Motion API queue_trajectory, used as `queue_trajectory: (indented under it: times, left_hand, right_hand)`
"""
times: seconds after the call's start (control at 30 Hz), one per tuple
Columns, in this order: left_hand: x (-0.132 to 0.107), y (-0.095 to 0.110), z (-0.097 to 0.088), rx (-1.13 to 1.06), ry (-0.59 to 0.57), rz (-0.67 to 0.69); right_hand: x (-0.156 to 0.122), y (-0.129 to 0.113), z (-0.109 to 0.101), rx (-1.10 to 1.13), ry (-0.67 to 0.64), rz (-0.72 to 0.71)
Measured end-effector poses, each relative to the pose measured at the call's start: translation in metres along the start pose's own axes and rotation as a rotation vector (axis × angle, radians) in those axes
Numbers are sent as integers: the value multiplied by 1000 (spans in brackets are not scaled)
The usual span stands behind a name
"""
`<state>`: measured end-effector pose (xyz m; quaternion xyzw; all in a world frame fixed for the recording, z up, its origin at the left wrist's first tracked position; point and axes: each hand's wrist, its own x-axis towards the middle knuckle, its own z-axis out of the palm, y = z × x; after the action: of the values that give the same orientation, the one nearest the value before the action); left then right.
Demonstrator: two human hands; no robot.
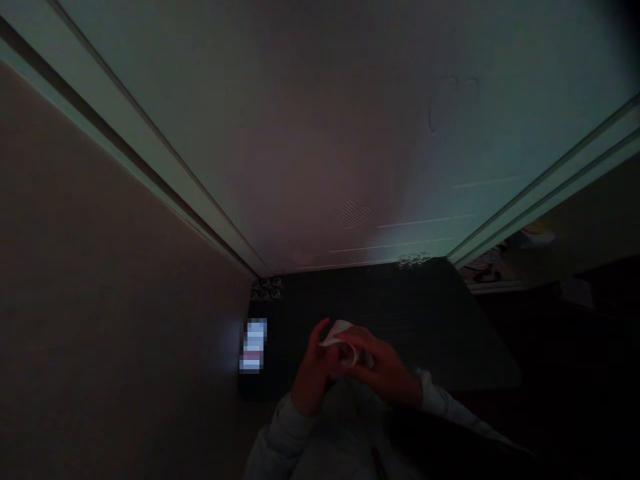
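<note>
Both hands are close together over the dark tabletop, holding a thin white, curled piece that looks like paper or tissue; the dim light hides its exact kind. My left hand has its fingers curled up at the left side of the piece. Across its right side, the fingers of my right hand are bent, with the thumb below. The piece forms a loop between the hands, and part of it is covered by my fingers.
A lit phone-like screen, pixelated, lies at the left of the dark table. Small round shiny things sit at its back left corner, others at the back right. A pale panel with a heart relief rises behind; a wall stands left.
</note>
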<state>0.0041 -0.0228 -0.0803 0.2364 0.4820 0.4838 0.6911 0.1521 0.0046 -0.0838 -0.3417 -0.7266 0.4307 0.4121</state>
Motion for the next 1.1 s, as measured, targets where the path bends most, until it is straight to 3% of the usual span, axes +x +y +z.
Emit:
queue_trajectory:
  times: [0.17,0.33,0.4,0.5,0.6,0.7,0.9,1.1]
  left_hand:
    - [2,-1,-6,68,18,-26]
    - [0,5,-6,179,52,-1]
    - [-3,9,-6,310,116,105]
    - [-6,13,-11,493,313,426]
    - [-3,16,-16,634,157,540]
    - [4,20,-12,733,8,442]
    - [5,29,10,937,-35,326]
    - [3,31,12,1007,-3,413]
  right_hand:
    - [4,-3,0,-77,-20,-50]
    - [7,-6,3,-42,-37,14]
    - [7,-7,3,-11,3,92]
    - [6,-7,2,88,48,249]
    - [7,-9,-3,261,77,373]
    - [9,-14,-11,429,85,505]
    - [8,-19,-25,560,127,609]
    - [5,-11,-22,538,65,553]
